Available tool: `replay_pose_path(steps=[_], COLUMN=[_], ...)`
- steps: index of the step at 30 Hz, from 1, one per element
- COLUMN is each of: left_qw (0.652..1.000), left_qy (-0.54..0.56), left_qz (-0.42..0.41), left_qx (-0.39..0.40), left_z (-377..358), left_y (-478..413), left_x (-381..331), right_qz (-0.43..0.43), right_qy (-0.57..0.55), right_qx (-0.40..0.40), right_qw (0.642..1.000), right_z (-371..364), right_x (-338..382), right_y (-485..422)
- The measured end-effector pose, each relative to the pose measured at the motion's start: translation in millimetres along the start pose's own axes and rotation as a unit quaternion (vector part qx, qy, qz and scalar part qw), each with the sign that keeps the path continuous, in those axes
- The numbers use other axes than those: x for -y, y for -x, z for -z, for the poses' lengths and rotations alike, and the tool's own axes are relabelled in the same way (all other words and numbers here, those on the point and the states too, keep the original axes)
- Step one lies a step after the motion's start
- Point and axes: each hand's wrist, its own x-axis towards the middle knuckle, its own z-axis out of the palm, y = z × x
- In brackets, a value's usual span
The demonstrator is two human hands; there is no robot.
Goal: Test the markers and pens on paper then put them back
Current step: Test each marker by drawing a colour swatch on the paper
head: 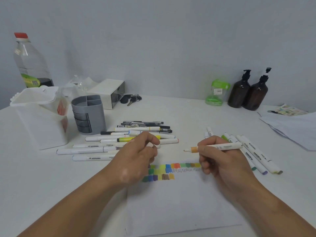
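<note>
Paper [179,202] is spread beneath both hands, and rows of colour swatches [162,171] with a scribbled line are seen on it in the gap between them. A marker [215,147] with an orange band, its tip bared, is gripped by the right hand [222,161], the fingers curled round the barrel. The tip is pointed toward the left hand.

The left hand [136,158] is curled. A small pale piece, possibly the cap [151,145], is pinched between thumb and forefinger, though the view is too blurred for this to be told surely.

Just beyond the left hand a pile of markers and pens [130,137] is laid flat on the table [188,113]. Beyond and to the right of the right hand a smaller group of markers [253,151] is fanned out.

Farther off, beyond the left hand and to its left, a grey compartmented holder [89,115] is stood upright, with a white tub [39,117] beside it. Two brown pump bottles [248,93] are set well beyond the right hand.
</note>
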Motion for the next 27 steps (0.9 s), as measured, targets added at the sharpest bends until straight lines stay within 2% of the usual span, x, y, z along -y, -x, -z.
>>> replay_pose_path(steps=[2,5,13,15,27], left_qw=[1.0,0.995,0.989,0.991,0.981], left_qy=[0.002,-0.061,-0.101,-0.084,-0.144], left_qz=[-0.022,-0.063,-0.091,-0.088,-0.119], left_qx=[0.019,0.048,0.06,0.054,0.051], left_z=[-0.7,0.1,-5.3,-6.9,-5.8], left_y=[2.4,4.3,5.7,7.0,7.6], left_x=[-1.6,-1.4,-6.1,-7.1,-5.9], right_qz=[-0.007,-0.01,0.028,0.031,0.035], right_qy=[-0.043,-0.074,-0.061,-0.054,-0.016], right_qx=[0.018,0.033,0.043,0.052,0.077], right_qw=[0.999,0.997,0.997,0.997,0.996], right_z=[0.7,0.4,-0.9,-1.5,-0.2], right_x=[-0.3,0.8,6.2,6.9,4.2], right_y=[-0.4,-0.3,2.4,3.1,3.5])
